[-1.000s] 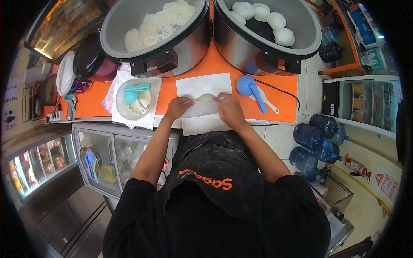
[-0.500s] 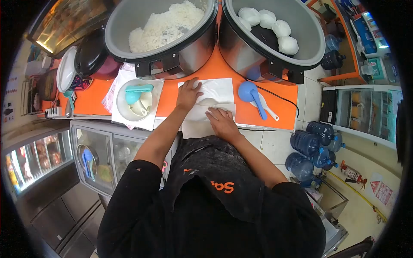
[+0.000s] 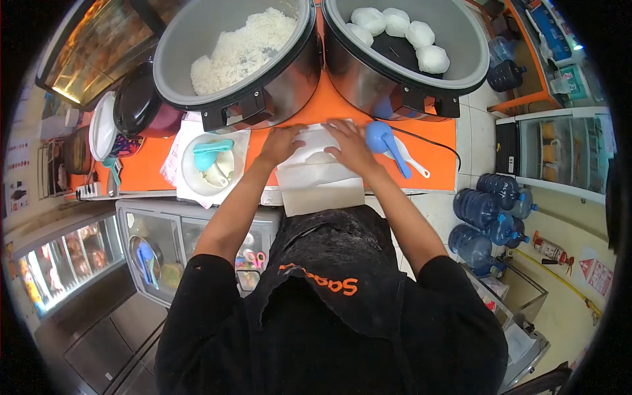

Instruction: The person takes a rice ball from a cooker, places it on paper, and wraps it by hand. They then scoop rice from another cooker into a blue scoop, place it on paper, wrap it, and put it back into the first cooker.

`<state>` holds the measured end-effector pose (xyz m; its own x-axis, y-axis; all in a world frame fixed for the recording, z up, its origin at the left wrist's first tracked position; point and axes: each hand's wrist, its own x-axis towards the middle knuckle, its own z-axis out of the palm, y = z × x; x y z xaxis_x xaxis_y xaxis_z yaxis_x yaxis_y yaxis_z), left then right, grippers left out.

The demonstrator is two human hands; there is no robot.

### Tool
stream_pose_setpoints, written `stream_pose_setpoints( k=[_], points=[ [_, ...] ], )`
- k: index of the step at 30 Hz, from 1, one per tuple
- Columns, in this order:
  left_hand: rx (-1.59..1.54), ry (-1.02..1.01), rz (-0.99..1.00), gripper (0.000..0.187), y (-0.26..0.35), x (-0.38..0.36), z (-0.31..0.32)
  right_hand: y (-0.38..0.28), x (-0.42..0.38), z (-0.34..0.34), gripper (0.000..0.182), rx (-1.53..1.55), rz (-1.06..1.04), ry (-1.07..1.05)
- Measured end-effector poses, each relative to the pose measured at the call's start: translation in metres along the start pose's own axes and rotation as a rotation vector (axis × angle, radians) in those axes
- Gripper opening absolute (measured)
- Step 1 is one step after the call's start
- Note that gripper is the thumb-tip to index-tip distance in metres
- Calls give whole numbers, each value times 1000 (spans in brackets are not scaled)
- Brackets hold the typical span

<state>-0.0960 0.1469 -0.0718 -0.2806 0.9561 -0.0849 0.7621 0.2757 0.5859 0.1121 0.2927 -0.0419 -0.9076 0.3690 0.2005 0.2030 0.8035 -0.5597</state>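
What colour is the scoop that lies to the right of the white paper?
Blue; the scoop shows well in the head view, beside the right hand.

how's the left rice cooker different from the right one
The left cooker holds loose white rice heaped toward its far side; the right cooker holds separate round white wrapped balls along its far edge. The left pot's inside is pale grey, while the right one shows a dark patch in the middle. Both are large, open, steel-sided, and stand on the orange counter.

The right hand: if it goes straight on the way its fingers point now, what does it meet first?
Probably the left hand: the right hand points across the white paper toward it. Depth is unclear.
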Motion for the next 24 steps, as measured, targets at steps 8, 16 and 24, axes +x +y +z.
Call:
stream_pose_setpoints(
  k=[8,16,24],
  points=[
    [-44,-83,47,19,7,-17,-19,23,44,-12,15,-188,-99,-519],
    [55,127,187,13,46,-42,-8,16,-13,-4,17,-104,-242,-227],
    [3,29,90,12,52,-29,2,-15,-27,-20,22,-105,-122,29]
  ],
)
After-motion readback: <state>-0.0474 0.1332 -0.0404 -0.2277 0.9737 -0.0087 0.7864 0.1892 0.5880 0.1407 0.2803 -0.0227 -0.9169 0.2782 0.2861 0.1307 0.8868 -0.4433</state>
